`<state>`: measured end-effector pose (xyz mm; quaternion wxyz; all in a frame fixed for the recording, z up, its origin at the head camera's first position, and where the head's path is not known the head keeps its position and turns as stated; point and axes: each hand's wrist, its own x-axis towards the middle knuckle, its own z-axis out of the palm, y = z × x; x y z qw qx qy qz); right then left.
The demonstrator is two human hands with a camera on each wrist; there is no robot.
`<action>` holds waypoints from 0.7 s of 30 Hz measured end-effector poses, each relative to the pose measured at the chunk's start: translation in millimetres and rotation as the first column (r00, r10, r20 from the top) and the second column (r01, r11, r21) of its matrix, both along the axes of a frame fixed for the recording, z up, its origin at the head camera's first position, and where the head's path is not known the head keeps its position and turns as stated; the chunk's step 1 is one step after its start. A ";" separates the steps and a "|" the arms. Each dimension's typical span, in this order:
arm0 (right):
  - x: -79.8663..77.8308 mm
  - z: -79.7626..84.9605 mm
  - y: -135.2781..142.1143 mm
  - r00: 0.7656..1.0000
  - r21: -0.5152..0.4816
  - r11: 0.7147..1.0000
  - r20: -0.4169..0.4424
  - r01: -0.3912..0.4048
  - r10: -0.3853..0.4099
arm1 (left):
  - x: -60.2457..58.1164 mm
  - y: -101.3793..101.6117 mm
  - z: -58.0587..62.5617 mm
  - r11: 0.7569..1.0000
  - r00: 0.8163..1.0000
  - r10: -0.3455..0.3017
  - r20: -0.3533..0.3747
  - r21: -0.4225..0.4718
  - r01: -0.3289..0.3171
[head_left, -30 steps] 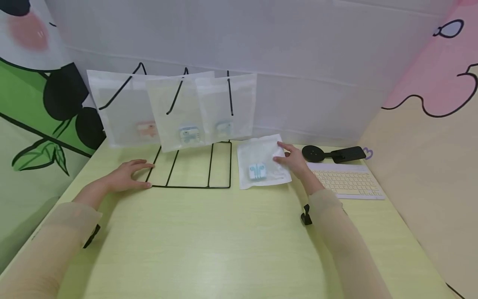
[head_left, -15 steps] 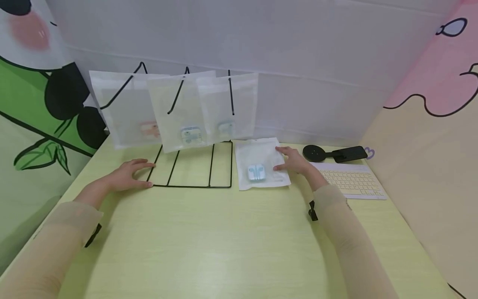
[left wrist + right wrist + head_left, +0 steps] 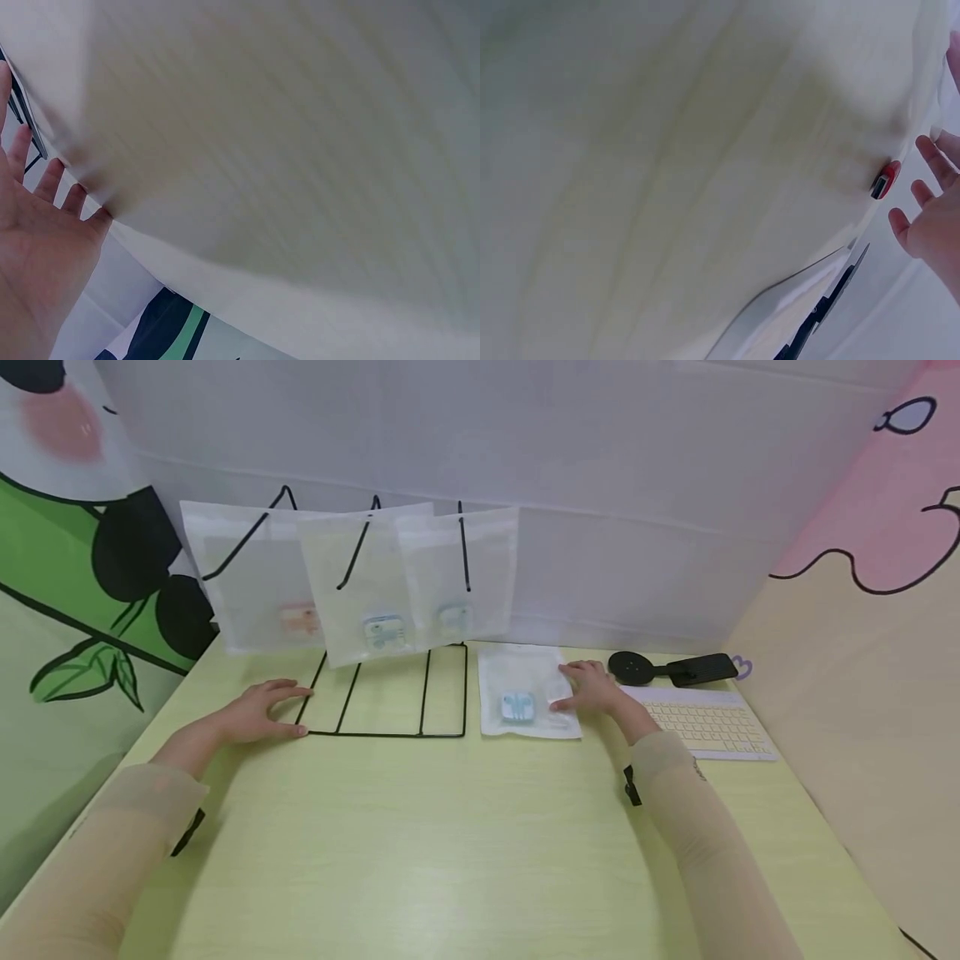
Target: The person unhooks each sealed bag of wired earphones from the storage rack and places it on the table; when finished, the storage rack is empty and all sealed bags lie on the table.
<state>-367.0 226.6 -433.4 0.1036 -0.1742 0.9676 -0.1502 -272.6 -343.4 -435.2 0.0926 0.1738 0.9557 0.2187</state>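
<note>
White translucent pouch (image 3: 517, 662) with pale-blue earphones (image 3: 517, 707) lies right of the black wire rack (image 3: 375, 735), partly hidden by three hanging frosted pouches (image 3: 378, 578). Left hand (image 3: 251, 714), fingers relaxed, touches the rack; right hand (image 3: 596, 687), fingers loosely spread, touches the pouch's edge near a cream-keyed keyboard (image 3: 701, 727). Only the right wrist view shows a small red-and-black object (image 3: 885, 180).

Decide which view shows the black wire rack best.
The head view: the black wire rack shows its base and three hooks, though pouches hide part. Left wrist: only dark bars beside the left hand. Right wrist: none visible.
</note>
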 end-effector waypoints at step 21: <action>19.4 48.5 -23.2 0.989 -0.280 0.959 -0.149 -0.053 0.011 | -0.9 -0.1 -0.8 1.000 1.000 -0.004 -0.003 -0.012 0.004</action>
